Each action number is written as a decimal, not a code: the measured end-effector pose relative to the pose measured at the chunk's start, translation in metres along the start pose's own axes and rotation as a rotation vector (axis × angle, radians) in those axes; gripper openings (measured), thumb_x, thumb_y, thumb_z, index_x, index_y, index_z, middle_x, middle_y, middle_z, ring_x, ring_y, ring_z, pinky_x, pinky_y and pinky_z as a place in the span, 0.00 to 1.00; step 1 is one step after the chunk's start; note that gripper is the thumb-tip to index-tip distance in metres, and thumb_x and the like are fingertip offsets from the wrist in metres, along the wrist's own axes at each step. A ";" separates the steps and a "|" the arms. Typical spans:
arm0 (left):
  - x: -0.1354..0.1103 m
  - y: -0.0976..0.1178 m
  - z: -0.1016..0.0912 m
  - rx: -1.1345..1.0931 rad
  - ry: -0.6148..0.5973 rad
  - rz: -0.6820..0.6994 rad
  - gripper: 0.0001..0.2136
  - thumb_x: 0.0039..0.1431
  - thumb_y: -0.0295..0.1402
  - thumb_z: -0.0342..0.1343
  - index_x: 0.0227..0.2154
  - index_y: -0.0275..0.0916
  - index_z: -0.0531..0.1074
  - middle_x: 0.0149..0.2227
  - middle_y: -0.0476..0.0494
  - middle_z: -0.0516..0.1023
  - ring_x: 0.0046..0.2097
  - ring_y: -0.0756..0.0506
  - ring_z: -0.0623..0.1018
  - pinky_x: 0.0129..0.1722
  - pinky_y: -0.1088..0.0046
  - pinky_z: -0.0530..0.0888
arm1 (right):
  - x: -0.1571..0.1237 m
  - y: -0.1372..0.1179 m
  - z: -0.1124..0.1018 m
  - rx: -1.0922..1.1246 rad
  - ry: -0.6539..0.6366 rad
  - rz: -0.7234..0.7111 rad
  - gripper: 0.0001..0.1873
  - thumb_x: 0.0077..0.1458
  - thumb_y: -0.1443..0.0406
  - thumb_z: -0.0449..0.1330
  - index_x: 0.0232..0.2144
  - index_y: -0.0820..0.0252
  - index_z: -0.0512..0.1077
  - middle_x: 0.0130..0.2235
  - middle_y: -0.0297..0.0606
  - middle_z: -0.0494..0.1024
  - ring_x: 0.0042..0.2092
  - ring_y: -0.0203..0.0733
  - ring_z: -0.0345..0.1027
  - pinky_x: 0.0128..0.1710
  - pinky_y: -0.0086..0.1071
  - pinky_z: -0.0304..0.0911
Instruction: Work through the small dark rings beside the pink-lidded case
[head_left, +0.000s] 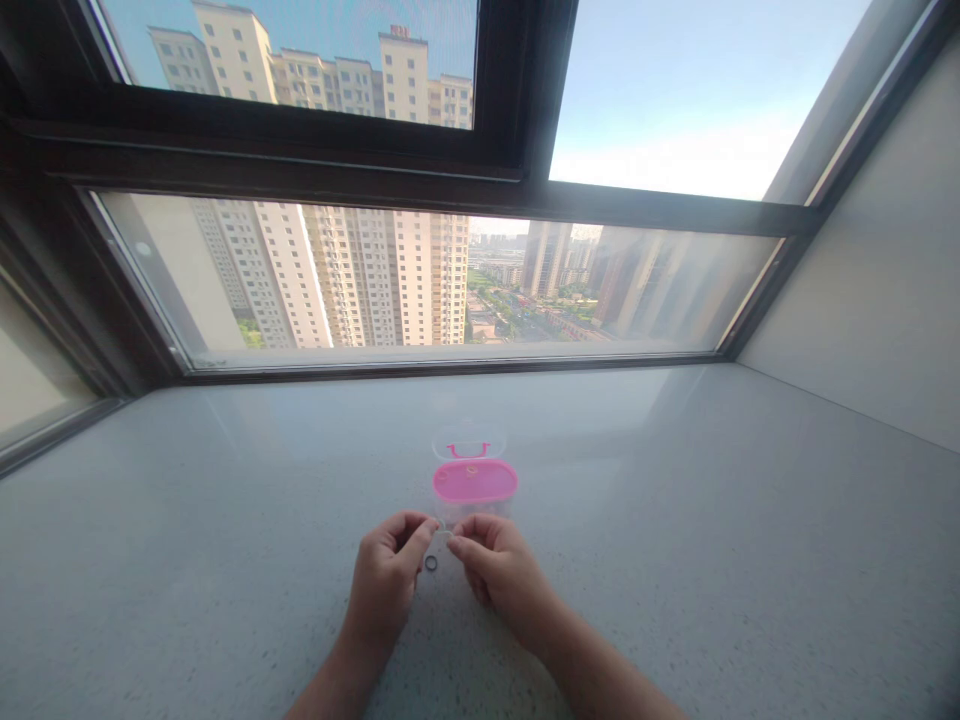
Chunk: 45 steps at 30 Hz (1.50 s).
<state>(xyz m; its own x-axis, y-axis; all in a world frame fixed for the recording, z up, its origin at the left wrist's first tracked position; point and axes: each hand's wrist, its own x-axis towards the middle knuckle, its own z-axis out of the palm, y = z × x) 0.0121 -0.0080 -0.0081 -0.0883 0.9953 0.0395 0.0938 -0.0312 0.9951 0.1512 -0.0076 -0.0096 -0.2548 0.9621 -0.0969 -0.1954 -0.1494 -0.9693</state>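
Observation:
A thin white band (pixel 444 532) is stretched between my two hands, too small to make out fully. My left hand (pixel 388 570) pinches one side of it between thumb and forefinger. On the other side, the thumb and forefinger of my right hand (pixel 499 570) are closed on it too. Just below, a small dark ring (pixel 430 563) lies on the pale speckled sill, near my left fingers and touched by neither hand. Directly beyond my hands stands a clear plastic box with a pink inner tray (pixel 487 484); a small yellowish ring (pixel 471 470) rests in the tray.
The box's clear lid (pixel 495 437) is tipped back behind it, with a pink handle (pixel 468 452). A wide speckled sill (pixel 225 560) carries everything. Dark window frames (pixel 375 372) border it at the back and left, and a white wall (pixel 862 300) rises at right.

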 end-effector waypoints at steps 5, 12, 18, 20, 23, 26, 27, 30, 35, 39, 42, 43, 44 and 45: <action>0.000 -0.001 0.000 0.009 0.001 -0.006 0.12 0.50 0.41 0.56 0.23 0.35 0.71 0.14 0.56 0.58 0.18 0.54 0.57 0.16 0.81 0.55 | 0.000 0.000 0.000 0.004 0.004 0.016 0.14 0.44 0.58 0.61 0.24 0.61 0.64 0.11 0.21 0.57 0.12 0.25 0.44 0.11 0.23 0.38; 0.000 0.000 0.000 0.009 -0.004 -0.004 0.12 0.50 0.40 0.56 0.23 0.35 0.71 0.14 0.57 0.58 0.18 0.55 0.57 0.16 0.82 0.55 | 0.001 0.001 -0.001 -0.011 -0.003 0.006 0.14 0.45 0.57 0.61 0.24 0.62 0.64 0.11 0.21 0.57 0.12 0.26 0.45 0.12 0.23 0.38; -0.001 0.002 0.000 -0.002 -0.013 -0.014 0.13 0.50 0.41 0.56 0.23 0.34 0.71 0.15 0.56 0.59 0.18 0.55 0.57 0.16 0.82 0.56 | 0.000 0.001 0.000 -0.014 -0.002 0.013 0.11 0.45 0.60 0.59 0.24 0.62 0.64 0.11 0.21 0.56 0.12 0.26 0.43 0.13 0.24 0.38; -0.001 0.001 0.000 -0.009 -0.004 -0.019 0.13 0.49 0.41 0.57 0.23 0.34 0.71 0.15 0.56 0.59 0.18 0.55 0.57 0.16 0.82 0.55 | 0.000 0.000 0.000 -0.016 0.001 0.013 0.11 0.45 0.59 0.59 0.23 0.62 0.64 0.11 0.21 0.57 0.13 0.26 0.44 0.13 0.23 0.38; -0.001 0.001 0.000 -0.014 0.004 -0.023 0.13 0.48 0.41 0.57 0.23 0.35 0.72 0.14 0.57 0.58 0.17 0.55 0.57 0.16 0.82 0.55 | 0.000 0.000 0.000 -0.015 -0.001 0.012 0.13 0.44 0.58 0.60 0.23 0.61 0.64 0.11 0.21 0.57 0.13 0.26 0.44 0.12 0.23 0.38; -0.001 0.001 0.000 -0.011 0.003 -0.017 0.13 0.49 0.41 0.57 0.23 0.35 0.72 0.14 0.57 0.59 0.17 0.55 0.57 0.16 0.82 0.56 | 0.000 0.001 0.000 -0.005 -0.002 0.013 0.13 0.44 0.58 0.61 0.24 0.61 0.64 0.11 0.21 0.57 0.12 0.26 0.44 0.12 0.23 0.38; -0.001 0.001 0.000 -0.009 0.003 -0.017 0.13 0.49 0.42 0.57 0.23 0.35 0.72 0.14 0.57 0.58 0.17 0.55 0.57 0.16 0.82 0.56 | 0.001 0.001 0.000 -0.001 -0.002 0.013 0.13 0.44 0.58 0.61 0.24 0.61 0.64 0.11 0.21 0.57 0.12 0.26 0.44 0.12 0.23 0.38; 0.000 0.001 0.000 -0.009 0.008 -0.028 0.13 0.48 0.42 0.57 0.23 0.35 0.72 0.14 0.57 0.58 0.17 0.55 0.57 0.15 0.82 0.56 | 0.000 0.000 0.000 0.003 -0.005 0.015 0.13 0.44 0.58 0.61 0.24 0.61 0.64 0.11 0.21 0.57 0.12 0.26 0.45 0.12 0.23 0.39; 0.000 -0.001 0.000 -0.019 0.005 -0.019 0.13 0.48 0.41 0.57 0.23 0.34 0.72 0.14 0.57 0.58 0.17 0.55 0.57 0.15 0.82 0.55 | 0.000 0.000 0.000 0.004 -0.003 0.012 0.13 0.44 0.58 0.60 0.24 0.61 0.63 0.11 0.21 0.57 0.12 0.26 0.44 0.12 0.23 0.38; 0.000 -0.001 0.000 -0.018 0.000 -0.023 0.13 0.49 0.41 0.57 0.23 0.34 0.72 0.14 0.57 0.57 0.17 0.55 0.56 0.15 0.82 0.55 | 0.000 0.000 0.000 0.000 -0.007 0.006 0.12 0.45 0.59 0.60 0.24 0.61 0.63 0.11 0.21 0.57 0.12 0.26 0.45 0.12 0.23 0.38; 0.000 0.001 0.000 -0.014 0.004 -0.027 0.13 0.48 0.41 0.57 0.23 0.34 0.72 0.14 0.57 0.57 0.17 0.55 0.56 0.15 0.81 0.55 | 0.000 0.000 0.000 -0.006 -0.009 0.010 0.12 0.45 0.59 0.60 0.24 0.62 0.64 0.11 0.21 0.57 0.13 0.26 0.45 0.12 0.23 0.38; 0.000 0.001 0.000 -0.011 0.007 -0.025 0.13 0.48 0.41 0.57 0.23 0.34 0.72 0.14 0.57 0.58 0.17 0.54 0.57 0.15 0.81 0.55 | 0.000 0.000 0.000 -0.007 -0.009 0.012 0.12 0.45 0.59 0.60 0.24 0.62 0.64 0.11 0.21 0.57 0.13 0.26 0.45 0.12 0.23 0.38; 0.000 0.001 0.001 -0.008 0.008 -0.022 0.13 0.48 0.42 0.57 0.22 0.35 0.72 0.14 0.56 0.58 0.17 0.54 0.57 0.15 0.81 0.55 | 0.000 0.000 0.000 -0.007 -0.009 0.012 0.12 0.45 0.59 0.60 0.24 0.61 0.64 0.12 0.21 0.57 0.13 0.26 0.44 0.12 0.23 0.38; 0.000 0.001 0.001 -0.007 0.010 -0.020 0.13 0.48 0.42 0.57 0.22 0.35 0.72 0.14 0.56 0.58 0.17 0.54 0.57 0.15 0.81 0.55 | -0.001 0.000 0.000 -0.008 -0.010 0.013 0.12 0.45 0.59 0.60 0.24 0.61 0.64 0.12 0.21 0.57 0.13 0.26 0.44 0.12 0.23 0.38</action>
<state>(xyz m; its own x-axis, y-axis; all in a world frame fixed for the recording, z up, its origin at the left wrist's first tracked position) 0.0127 -0.0079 -0.0068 -0.0997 0.9948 0.0208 0.0848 -0.0123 0.9963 0.1516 -0.0080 -0.0094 -0.2666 0.9578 -0.1071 -0.1842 -0.1597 -0.9698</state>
